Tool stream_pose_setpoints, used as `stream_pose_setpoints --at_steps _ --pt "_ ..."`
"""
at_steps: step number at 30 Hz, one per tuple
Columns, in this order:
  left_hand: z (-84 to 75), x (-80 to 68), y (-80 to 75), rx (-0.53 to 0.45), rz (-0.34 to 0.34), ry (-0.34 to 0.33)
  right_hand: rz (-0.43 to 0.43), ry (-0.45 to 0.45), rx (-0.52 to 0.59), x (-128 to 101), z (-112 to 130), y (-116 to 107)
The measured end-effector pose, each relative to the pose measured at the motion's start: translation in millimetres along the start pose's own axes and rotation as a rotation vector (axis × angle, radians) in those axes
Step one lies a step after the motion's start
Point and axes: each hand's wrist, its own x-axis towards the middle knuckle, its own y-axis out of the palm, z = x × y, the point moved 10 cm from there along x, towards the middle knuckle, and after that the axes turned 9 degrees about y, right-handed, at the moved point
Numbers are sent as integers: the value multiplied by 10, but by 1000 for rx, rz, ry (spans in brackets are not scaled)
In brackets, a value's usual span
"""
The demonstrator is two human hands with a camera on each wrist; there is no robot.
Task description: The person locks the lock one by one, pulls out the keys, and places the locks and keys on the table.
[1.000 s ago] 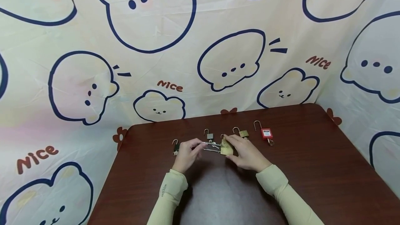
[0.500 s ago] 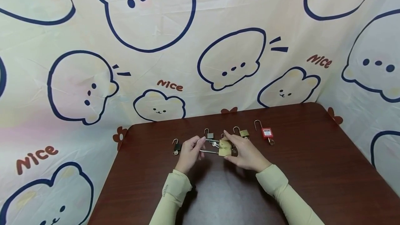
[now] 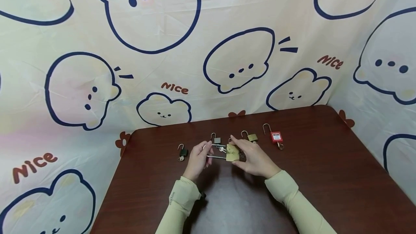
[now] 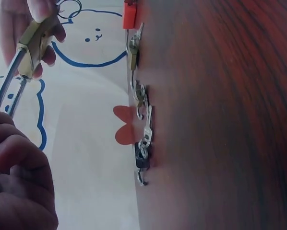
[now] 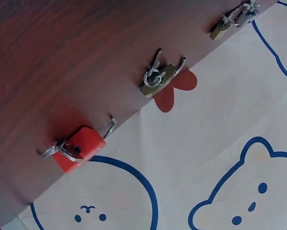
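Note:
A large brass padlock (image 3: 232, 152) with a long shackle is held above the table between both hands. My left hand (image 3: 197, 159) grips the curved end of the shackle (image 3: 217, 157). My right hand (image 3: 258, 157) pinches the brass body between thumb and fingers. In the left wrist view, the brass padlock (image 4: 34, 45) is tilted, both shackle legs meet its body, and a key ring (image 4: 69, 8) hangs near the right hand's fingers. The left hand's curled fingers (image 4: 18, 167) cover the shackle's bend. Whether the shackle is locked in, I cannot tell.
Along the back of the brown table (image 3: 312, 176) lie smaller unlocked padlocks with keys: dark green (image 3: 183, 152), grey (image 3: 217, 140), brass (image 3: 252, 138) and red (image 3: 276, 137). Another small brass padlock (image 5: 221, 30) is mostly hidden behind the held one in the head view. A printed cloth hangs behind.
The held padlock has turned, so its shackle legs look farther apart and its body faces the head camera more. It shifted slightly left. Both hands keep their hold.

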Motion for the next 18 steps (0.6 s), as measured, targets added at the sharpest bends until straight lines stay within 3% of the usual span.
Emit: stream_pose_setpoints --at_steps 5,9,13,18 --pt "30 -14 16 -23 14 -32 -22 -48 -20 -5 70 -24" --pt "49 -29 21 -37 20 -41 -30 -38 30 -14 47 -22" --pt "20 -28 34 -42 12 -13 -9 78 181 -12 -135 -1" --pt "-7 -28 56 -53 -4 15 93 303 495 -17 -431 105"
